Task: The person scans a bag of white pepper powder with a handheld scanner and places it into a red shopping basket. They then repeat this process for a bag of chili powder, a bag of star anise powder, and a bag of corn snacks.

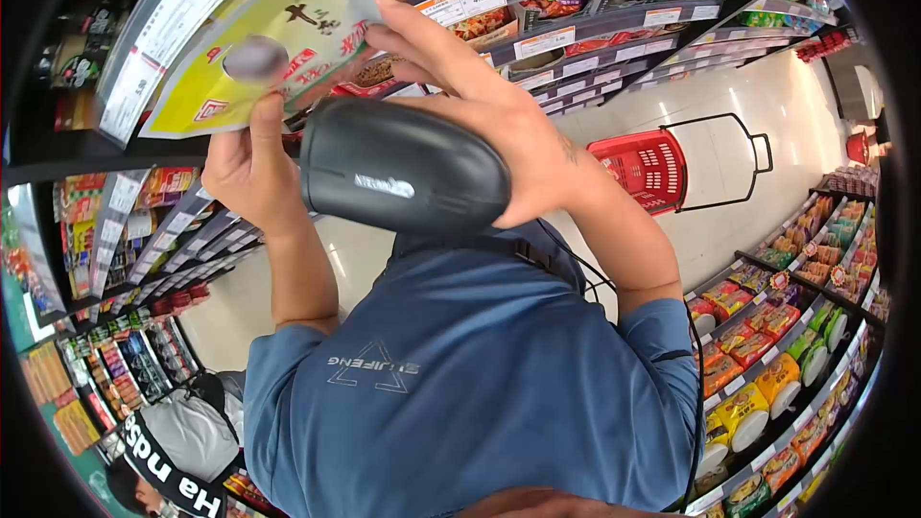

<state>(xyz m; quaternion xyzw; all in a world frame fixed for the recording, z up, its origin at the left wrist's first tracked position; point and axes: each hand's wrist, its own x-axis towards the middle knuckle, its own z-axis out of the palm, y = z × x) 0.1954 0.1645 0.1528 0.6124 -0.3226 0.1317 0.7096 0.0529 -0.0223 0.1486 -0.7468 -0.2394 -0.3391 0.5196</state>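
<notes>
The packet tilts before the shelf's front edge. Fingers of the left hand clamp its bottom edge; those of the right hand, its right edge. Best pinch lightly (film creases), pulling evenly.

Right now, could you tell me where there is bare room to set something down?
The floor looks bare between the red basket and right-hand shelves, and beside the left forearm. It is crowded on the packed shelves and where both hands meet the packet and black device.
</notes>
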